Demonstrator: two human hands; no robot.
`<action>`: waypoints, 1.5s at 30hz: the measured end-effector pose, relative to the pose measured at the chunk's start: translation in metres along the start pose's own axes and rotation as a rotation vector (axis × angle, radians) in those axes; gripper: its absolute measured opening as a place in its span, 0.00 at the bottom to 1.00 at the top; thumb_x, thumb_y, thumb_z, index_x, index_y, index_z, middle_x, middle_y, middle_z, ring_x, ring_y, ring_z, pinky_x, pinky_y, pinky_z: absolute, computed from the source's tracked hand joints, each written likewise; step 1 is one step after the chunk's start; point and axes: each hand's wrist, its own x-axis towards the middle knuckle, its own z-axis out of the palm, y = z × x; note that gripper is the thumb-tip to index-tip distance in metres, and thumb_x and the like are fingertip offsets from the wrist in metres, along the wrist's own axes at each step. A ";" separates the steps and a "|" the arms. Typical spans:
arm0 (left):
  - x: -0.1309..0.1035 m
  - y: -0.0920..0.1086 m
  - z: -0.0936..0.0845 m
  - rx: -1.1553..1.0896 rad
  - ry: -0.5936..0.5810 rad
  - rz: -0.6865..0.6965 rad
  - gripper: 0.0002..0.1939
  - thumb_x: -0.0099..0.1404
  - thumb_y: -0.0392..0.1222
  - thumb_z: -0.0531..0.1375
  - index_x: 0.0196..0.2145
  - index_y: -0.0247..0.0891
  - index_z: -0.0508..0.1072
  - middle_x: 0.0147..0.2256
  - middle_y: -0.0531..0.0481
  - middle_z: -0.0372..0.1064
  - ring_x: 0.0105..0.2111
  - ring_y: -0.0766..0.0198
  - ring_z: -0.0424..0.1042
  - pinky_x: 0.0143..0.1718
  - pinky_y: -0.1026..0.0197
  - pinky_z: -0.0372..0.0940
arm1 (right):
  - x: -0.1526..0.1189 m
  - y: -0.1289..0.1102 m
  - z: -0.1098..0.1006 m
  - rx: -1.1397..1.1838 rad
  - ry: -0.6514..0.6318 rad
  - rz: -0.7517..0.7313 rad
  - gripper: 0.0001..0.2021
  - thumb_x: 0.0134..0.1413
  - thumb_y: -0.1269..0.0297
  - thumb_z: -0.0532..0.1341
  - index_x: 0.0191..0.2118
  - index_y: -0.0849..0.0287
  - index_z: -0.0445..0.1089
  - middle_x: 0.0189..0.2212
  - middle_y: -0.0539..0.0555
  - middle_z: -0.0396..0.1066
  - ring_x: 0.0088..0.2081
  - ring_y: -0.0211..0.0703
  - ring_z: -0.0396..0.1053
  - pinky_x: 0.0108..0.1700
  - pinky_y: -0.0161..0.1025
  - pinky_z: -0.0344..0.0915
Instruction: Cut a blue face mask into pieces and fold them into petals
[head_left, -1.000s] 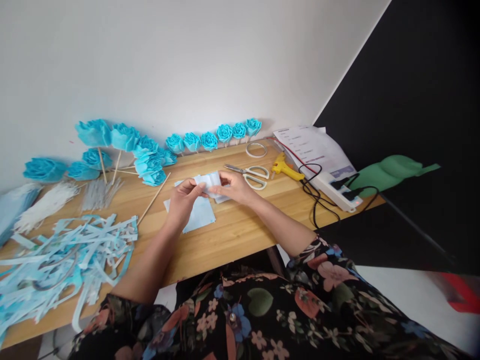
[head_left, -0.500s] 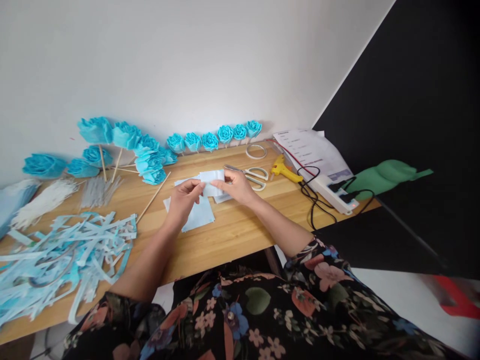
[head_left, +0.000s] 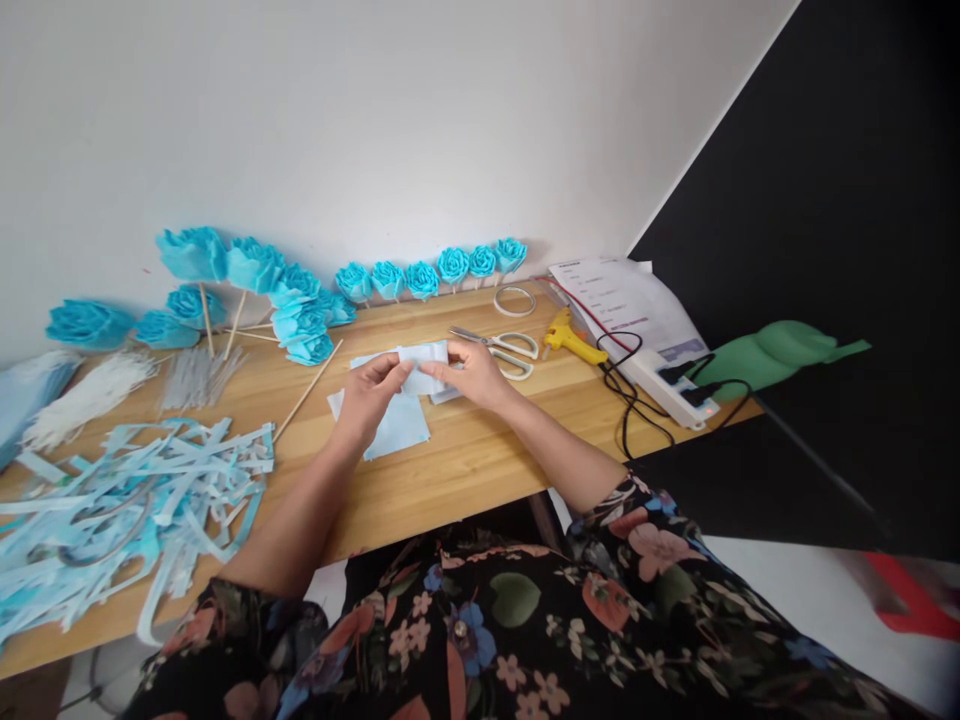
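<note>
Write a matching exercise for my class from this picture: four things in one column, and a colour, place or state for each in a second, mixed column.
Column 1
1. Light blue piece
2. Glue gun
3. Heap of strips
4. Power strip

Column 2
A. Yellow
B. Has black plugs in it
C. On the table's near left part
D. Held by the left hand and right hand

Pairs: 1-D, 2-A, 3-C, 4-B

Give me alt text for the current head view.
Left hand and right hand hold a pale blue sheet above a wooden table. Blue flowers line the wall behind; scissors and a yellow glue gun lie to the right, tangled strips to the left.
</note>
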 end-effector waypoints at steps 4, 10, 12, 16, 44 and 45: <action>-0.001 0.000 -0.002 0.073 -0.031 0.039 0.18 0.57 0.48 0.64 0.16 0.38 0.67 0.19 0.54 0.59 0.23 0.67 0.56 0.28 0.62 0.52 | 0.000 0.000 0.001 0.001 -0.013 -0.002 0.14 0.52 0.53 0.65 0.31 0.60 0.72 0.27 0.50 0.70 0.30 0.38 0.64 0.33 0.35 0.60; -0.001 -0.002 -0.006 0.091 0.005 0.050 0.22 0.61 0.47 0.63 0.12 0.39 0.66 0.17 0.53 0.60 0.22 0.67 0.58 0.29 0.62 0.55 | 0.002 -0.001 -0.004 -0.006 0.064 -0.036 0.16 0.53 0.52 0.64 0.25 0.59 0.66 0.22 0.47 0.63 0.27 0.35 0.59 0.31 0.34 0.56; 0.001 -0.005 -0.005 0.049 0.030 0.009 0.20 0.59 0.48 0.64 0.14 0.39 0.69 0.17 0.53 0.62 0.21 0.68 0.58 0.27 0.62 0.56 | 0.003 -0.001 -0.005 0.009 0.084 -0.032 0.15 0.53 0.53 0.64 0.27 0.59 0.69 0.23 0.47 0.65 0.28 0.35 0.61 0.31 0.34 0.56; 0.005 -0.014 -0.003 -0.153 0.050 -0.055 0.14 0.53 0.51 0.69 0.21 0.38 0.75 0.23 0.52 0.71 0.24 0.66 0.69 0.30 0.62 0.66 | 0.003 0.001 -0.005 0.007 0.085 -0.045 0.13 0.55 0.53 0.64 0.30 0.59 0.71 0.25 0.48 0.69 0.29 0.36 0.64 0.33 0.34 0.58; 0.000 -0.008 0.000 0.045 0.001 0.003 0.15 0.58 0.52 0.65 0.23 0.38 0.75 0.19 0.52 0.69 0.22 0.64 0.66 0.29 0.62 0.60 | 0.003 0.002 -0.002 -0.100 0.006 -0.004 0.19 0.54 0.49 0.62 0.24 0.58 0.61 0.22 0.47 0.60 0.27 0.35 0.57 0.30 0.34 0.55; 0.000 -0.008 -0.001 0.060 -0.003 0.002 0.16 0.58 0.52 0.64 0.22 0.38 0.75 0.18 0.52 0.67 0.21 0.65 0.64 0.27 0.62 0.58 | 0.002 0.001 -0.002 -0.093 0.007 -0.002 0.19 0.54 0.49 0.62 0.24 0.58 0.61 0.22 0.47 0.60 0.27 0.35 0.58 0.30 0.34 0.55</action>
